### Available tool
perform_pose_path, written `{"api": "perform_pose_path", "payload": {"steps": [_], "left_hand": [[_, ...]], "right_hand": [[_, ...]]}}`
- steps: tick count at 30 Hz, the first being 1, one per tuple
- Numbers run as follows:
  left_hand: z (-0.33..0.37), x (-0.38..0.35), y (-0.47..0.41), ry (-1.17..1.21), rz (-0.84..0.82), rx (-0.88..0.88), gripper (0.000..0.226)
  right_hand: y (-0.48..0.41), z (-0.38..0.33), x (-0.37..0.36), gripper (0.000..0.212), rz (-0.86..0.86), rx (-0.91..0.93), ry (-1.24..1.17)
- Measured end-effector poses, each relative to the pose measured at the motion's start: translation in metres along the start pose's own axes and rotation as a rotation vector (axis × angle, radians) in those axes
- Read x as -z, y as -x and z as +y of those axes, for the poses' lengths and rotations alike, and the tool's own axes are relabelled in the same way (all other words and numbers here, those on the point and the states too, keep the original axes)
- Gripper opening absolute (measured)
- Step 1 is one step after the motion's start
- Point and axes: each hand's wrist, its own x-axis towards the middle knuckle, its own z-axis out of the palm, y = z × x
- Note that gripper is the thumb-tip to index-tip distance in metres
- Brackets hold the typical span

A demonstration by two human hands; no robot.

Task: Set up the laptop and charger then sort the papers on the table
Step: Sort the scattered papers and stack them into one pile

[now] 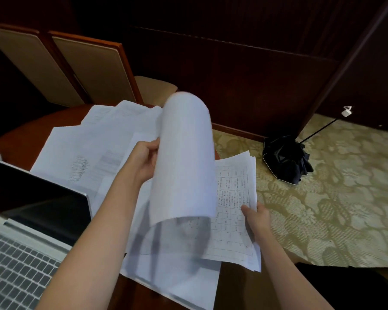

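Note:
My left hand (143,158) pinches the edge of a white sheet (184,153) that curls up and over in mid-air, its blank back facing me. My right hand (257,217) grips the right edge of a thin stack of printed forms (231,211) with table grids, held over the table's right edge. More white papers (87,148) lie spread loosely across the brown wooden table (16,144). An open silver laptop (31,231) with a dark screen stands at the lower left. No charger is in sight.
Two wooden chairs with tan padded backs (92,66) stand behind the table. A folded black umbrella (286,159) lies on the patterned beige carpet to the right. Dark wood panelling fills the background. A small white tag (346,112) hangs by the wall.

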Motion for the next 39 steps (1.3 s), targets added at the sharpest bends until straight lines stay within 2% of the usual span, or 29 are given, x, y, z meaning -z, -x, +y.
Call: {"api": "perform_pose_path", "payload": {"steps": [2, 4, 7, 9, 13, 16, 19, 22, 25, 28, 30, 33, 34, 36, 37, 39], "left_hand": [[-0.009, 0.007, 0.002, -0.266, 0.034, 0.115, 0.026], [-0.025, 0.014, 0.002, -0.656, 0.104, 0.171, 0.027], [-0.056, 0.031, -0.001, -1.228, 0.152, 0.133, 0.023], [-0.074, 0.045, -0.004, -1.395, 0.184, 0.086, 0.025], [-0.097, 0.063, 0.002, -1.381, 0.347, 0.04, 0.013], [-0.106, 0.072, 0.006, -1.31, 0.47, 0.025, 0.025], [-0.111, 0.076, 0.009, -1.329, 0.506, 0.011, 0.028], [-0.113, 0.072, 0.01, -1.367, 0.498, 0.007, 0.03], [-0.117, 0.066, 0.007, -1.396, 0.518, 0.04, 0.033], [-0.121, 0.059, 0.002, -1.301, 0.505, 0.044, 0.039], [-0.124, 0.056, 0.002, -1.232, 0.487, 0.02, 0.047], [-0.131, 0.05, 0.007, -1.204, 0.429, 0.013, 0.057], [-0.132, 0.05, 0.009, -1.189, 0.435, 0.004, 0.059], [-0.129, 0.052, 0.012, -1.111, 0.547, 0.018, 0.06], [-0.126, 0.055, 0.013, -1.058, 0.627, 0.067, 0.06], [-0.118, 0.065, 0.015, -0.966, 0.757, 0.192, 0.06]], "right_hand": [[0.004, -0.001, 0.002, 0.025, -0.041, -0.015, -0.07], [0.011, -0.003, 0.001, 0.011, -0.058, -0.022, -0.123], [0.025, -0.001, -0.004, 0.011, -0.131, -0.049, -0.258], [0.032, 0.005, -0.009, 0.016, -0.198, -0.025, -0.277], [0.043, 0.018, -0.019, 0.017, -0.281, -0.053, -0.248], [0.057, 0.025, -0.032, 0.026, -0.3, -0.085, -0.236], [0.071, 0.029, -0.042, 0.032, -0.227, -0.09, -0.238], [0.076, 0.036, -0.045, 0.03, -0.154, -0.049, -0.051], [0.079, 0.039, -0.045, 0.03, -0.139, -0.039, 0.034], [0.081, 0.035, -0.041, 0.016, -0.143, 0.0, 0.278], [0.08, 0.035, -0.038, 0.029, -0.116, 0.062, 0.556], [0.077, 0.032, -0.037, 0.031, -0.119, 0.068, 0.764], [0.077, 0.03, -0.038, 0.039, -0.103, 0.075, 0.844], [0.079, 0.025, -0.042, 0.058, 0.004, 0.157, 0.997], [0.08, 0.022, -0.044, 0.061, 0.053, 0.235, 1.039], [0.079, 0.015, -0.053, 0.063, 0.018, 0.401, 1.045]]}}
